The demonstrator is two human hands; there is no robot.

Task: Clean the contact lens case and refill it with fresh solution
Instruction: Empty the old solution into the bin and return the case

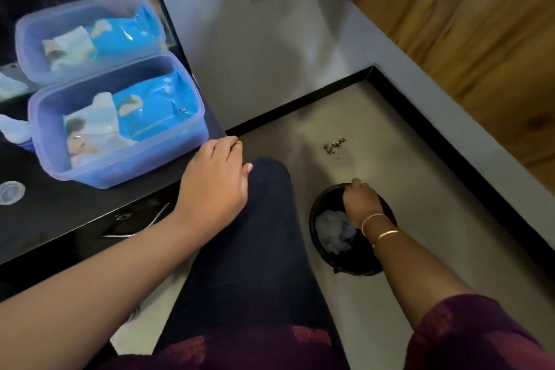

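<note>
**A:** Where was the lens case when you reached down?

**B:** It was not in either of your hands. A small clear round piece [10, 192] lay on the black table [60, 219], well left of the box. It may have been the case or one of its caps, but it was too small and cut off to tell.

**A:** Which hand was nearer to it?

**B:** Your left hand [214, 182]. It rested palm down at the table's right edge, just beside the purple box [120, 165], with the fingers loosely spread and holding nothing. The round piece lay to its left, across the table, beyond the tweezers [136, 225]. Being round, it showed no long axis to line up with.

**A:** And the right?

**B:** Your right hand [362, 203] was off the table, down at the rim of the black bin [354, 264] on the floor, above crumpled tissue [333, 233]. The fingers were curled downward, so I could not tell whether they held anything. It was the far hand, so I judged the next reach belonged to your left.

**A:** Counts?

**B:** There was one bin, one box with one blue wipes pack [153, 109] inside, and a mirror [75, 9] showing the box a second time. I also counted one clear round piece, one pair of tweezers and one white bottle [15, 129] at the table's left, partly cut off.
</note>
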